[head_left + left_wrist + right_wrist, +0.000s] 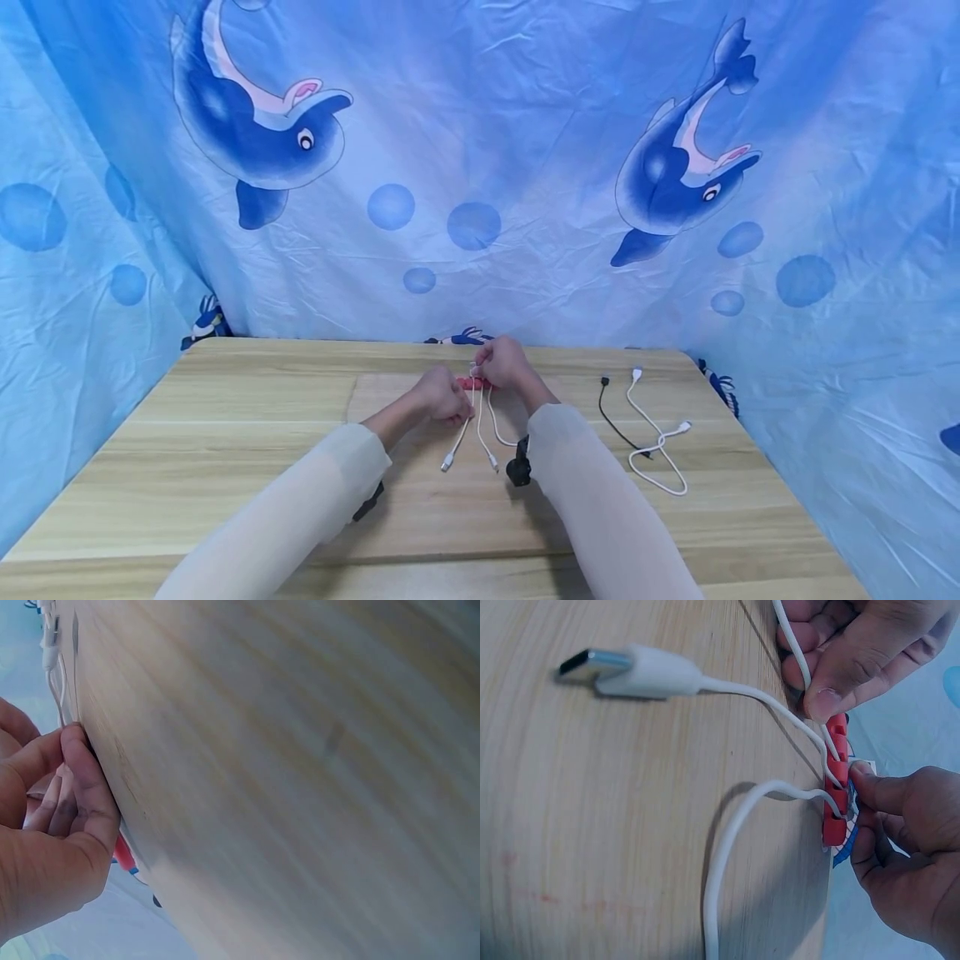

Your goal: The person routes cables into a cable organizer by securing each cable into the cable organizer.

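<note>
A dolphin-print curtain (540,108) hangs behind my wood-grain table (150,467), on which lies a wooden board (442,525). My left hand (444,395) pinches 1 white cable between thumb and finger, near the clip. My right hand (504,362), just behind the clip, has thumb and fingertip pinched on a small white piece; I cannot tell which cable it belongs to. To my right, a loose white USB cable (662,439) crosses a short black cable (618,431). The red cable clip (836,799) sits near the board's far edge, with 3 white cables (750,697) running into its slots. 1 ends in a USB-C plug (630,671) pointing away from the clip.
</note>
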`<control>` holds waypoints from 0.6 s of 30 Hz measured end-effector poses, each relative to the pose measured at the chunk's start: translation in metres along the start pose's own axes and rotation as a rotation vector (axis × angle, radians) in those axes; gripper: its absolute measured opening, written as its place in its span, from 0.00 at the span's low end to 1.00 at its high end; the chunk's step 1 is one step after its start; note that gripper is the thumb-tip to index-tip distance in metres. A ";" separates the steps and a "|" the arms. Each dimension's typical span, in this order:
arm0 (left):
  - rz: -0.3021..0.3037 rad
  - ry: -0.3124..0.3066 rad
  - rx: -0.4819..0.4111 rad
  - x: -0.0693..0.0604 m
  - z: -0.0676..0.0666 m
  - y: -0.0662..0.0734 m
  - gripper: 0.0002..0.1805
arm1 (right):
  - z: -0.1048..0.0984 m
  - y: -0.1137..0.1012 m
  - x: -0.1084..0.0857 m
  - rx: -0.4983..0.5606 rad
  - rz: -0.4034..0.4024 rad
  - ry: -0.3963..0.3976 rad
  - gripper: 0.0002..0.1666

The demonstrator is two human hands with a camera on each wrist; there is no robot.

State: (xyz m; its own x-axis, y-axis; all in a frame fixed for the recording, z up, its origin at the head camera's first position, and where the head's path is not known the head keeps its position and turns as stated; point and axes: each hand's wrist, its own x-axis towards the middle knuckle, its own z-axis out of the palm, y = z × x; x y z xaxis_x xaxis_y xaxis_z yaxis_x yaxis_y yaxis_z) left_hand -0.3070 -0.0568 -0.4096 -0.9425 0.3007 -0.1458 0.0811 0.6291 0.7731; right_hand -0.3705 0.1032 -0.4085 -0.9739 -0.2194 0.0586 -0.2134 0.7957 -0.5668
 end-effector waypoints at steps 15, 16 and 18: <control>-0.005 -0.043 0.009 0.003 -0.002 -0.002 0.03 | -0.009 0.003 -0.005 0.075 -0.024 0.001 0.04; -0.007 -0.045 0.004 0.003 -0.002 -0.002 0.04 | -0.011 0.004 -0.005 0.084 -0.028 -0.003 0.05; -0.011 -0.049 0.006 0.002 -0.003 -0.002 0.04 | -0.017 0.008 -0.007 0.085 -0.030 -0.006 0.07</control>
State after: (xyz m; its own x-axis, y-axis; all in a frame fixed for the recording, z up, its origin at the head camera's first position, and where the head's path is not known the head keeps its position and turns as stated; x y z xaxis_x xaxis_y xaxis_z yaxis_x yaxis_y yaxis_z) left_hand -0.3102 -0.0595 -0.4101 -0.9264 0.3283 -0.1845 0.0726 0.6365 0.7678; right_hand -0.3668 0.1202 -0.3997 -0.9667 -0.2456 0.0721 -0.2347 0.7378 -0.6329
